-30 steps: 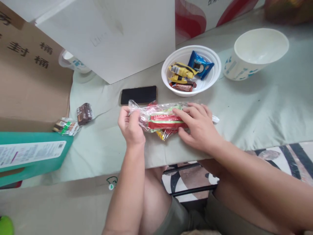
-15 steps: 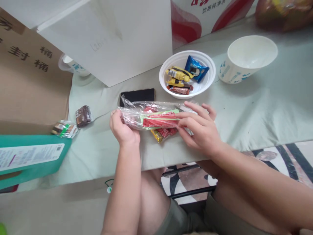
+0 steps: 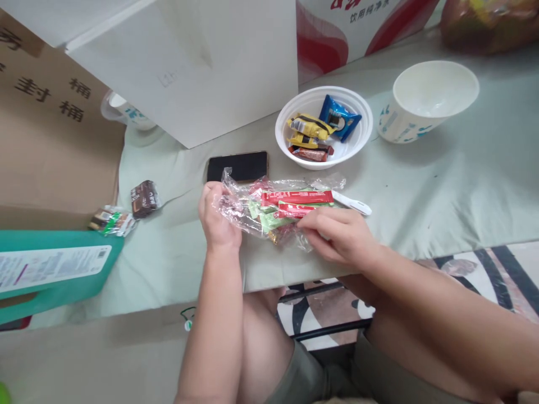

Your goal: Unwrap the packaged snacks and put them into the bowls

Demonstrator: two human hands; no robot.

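Observation:
A clear plastic bag [image 3: 236, 216] lies spread along the front of the table, its left end bunched in my closed left hand [image 3: 219, 221]. Inside or on the film are red-and-green stick packets [image 3: 297, 197], two showing their red faces. My right hand [image 3: 339, 233] is closed at the lower right side of the bag, thumb and fingertips pinching the film just below the lower red packet [image 3: 295, 210]. Under the bag's right end, a slim white tool [image 3: 353, 203] sticks out; its kind is unclear. A bit of gold-yellow wrapper shows beneath the packets.
Behind the bag are a black phone [image 3: 238, 166] and a white bowl [image 3: 283, 126] with several wrapped snacks. A paper tub [image 3: 406, 120] stands right. Two wrapped snacks [image 3: 144, 199] lie left, near a cardboard box [image 3: 54, 151] and a teal box [image 3: 96, 275]. A white box [image 3: 189, 73] stands behind.
The bag has been lowered and opened flatter, so the red packets show more plainly. My right fingers have drawn in and down into a pinch, uncovering the white tool.

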